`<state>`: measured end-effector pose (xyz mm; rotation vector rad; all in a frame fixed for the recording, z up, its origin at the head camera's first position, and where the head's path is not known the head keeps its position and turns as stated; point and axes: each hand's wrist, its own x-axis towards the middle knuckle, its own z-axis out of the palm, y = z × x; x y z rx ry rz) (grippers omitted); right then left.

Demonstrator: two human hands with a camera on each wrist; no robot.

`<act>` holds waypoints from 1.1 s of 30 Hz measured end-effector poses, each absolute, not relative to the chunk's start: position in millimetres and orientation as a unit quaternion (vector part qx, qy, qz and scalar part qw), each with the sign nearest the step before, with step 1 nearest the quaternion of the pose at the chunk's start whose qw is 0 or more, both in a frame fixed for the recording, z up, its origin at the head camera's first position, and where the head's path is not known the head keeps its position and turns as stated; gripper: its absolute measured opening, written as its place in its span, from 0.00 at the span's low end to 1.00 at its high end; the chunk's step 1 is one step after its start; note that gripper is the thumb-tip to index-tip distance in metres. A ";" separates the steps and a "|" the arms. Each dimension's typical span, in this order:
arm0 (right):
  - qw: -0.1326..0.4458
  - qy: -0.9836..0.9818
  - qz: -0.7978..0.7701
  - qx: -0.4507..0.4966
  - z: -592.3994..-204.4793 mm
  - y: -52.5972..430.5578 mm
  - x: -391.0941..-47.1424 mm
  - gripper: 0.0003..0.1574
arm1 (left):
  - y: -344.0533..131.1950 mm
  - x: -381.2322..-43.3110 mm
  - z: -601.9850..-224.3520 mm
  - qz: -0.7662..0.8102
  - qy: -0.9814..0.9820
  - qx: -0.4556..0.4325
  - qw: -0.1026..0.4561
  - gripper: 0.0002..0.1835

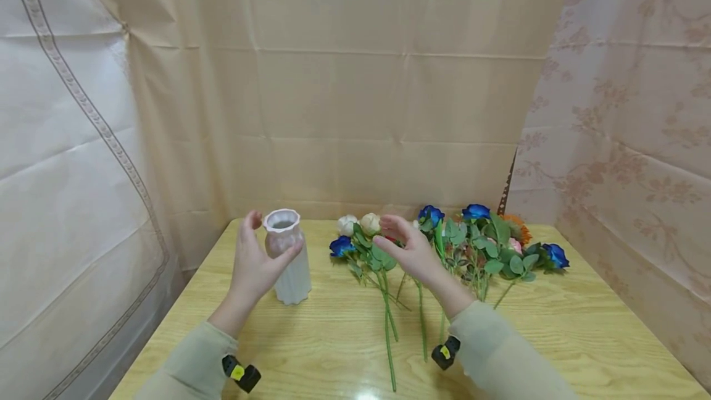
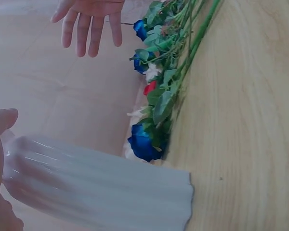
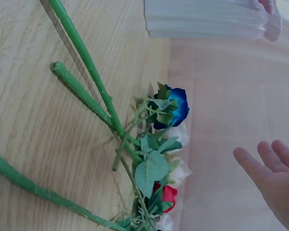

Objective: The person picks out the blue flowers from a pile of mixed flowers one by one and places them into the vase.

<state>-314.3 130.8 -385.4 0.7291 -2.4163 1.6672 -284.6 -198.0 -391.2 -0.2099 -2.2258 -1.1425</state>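
A white fluted vase (image 1: pixel 292 276) stands upright on the left part of the table. My left hand (image 1: pixel 258 264) is around its neck, thumb across the front and fingers loosely bent beside the rim; a gap shows between fingertips and vase, and I cannot tell whether the thumb touches. In the left wrist view the vase (image 2: pixel 101 185) lies beyond that hand. My right hand (image 1: pixel 413 252) is raised above the flowers with its fingers extended, holding nothing. Below it are artificial stems with blue roses (image 1: pixel 341 246), cream blooms (image 1: pixel 370 223) and a red bloom (image 3: pixel 169 198).
More blue roses (image 1: pixel 555 255), an orange flower (image 1: pixel 518 230) and green leaves (image 1: pixel 492 252) spread over the right half of the wooden table (image 1: pixel 333 338). Several green stems (image 1: pixel 388 338) point towards the front edge. A beige cloth (image 1: pixel 389 97) hangs behind the table.
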 end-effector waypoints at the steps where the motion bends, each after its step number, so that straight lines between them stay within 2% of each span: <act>1: 0.057 -0.796 0.553 0.242 -386.2 129.5 -314.3 0.38 | -198.6 -284.8 -393.0 -0.434 -0.844 -0.077 0.305 0.61; 16: 0.034 -0.787 0.563 0.249 -398.4 109.2 -315.4 0.35 | -202.3 -284.8 -407.2 -0.469 -0.843 -0.080 0.250 0.60; 23: 0.017 -0.793 0.562 0.235 -401.4 99.2 -313.8 0.36 | -206.0 -281.7 -410.1 -0.458 -0.858 -0.078 0.218 0.53; 33: 0.004 -0.792 0.559 0.247 -403.9 87.6 -314.2 0.36 | -207.1 -281.7 -412.9 -0.463 -0.856 -0.084 0.212 0.50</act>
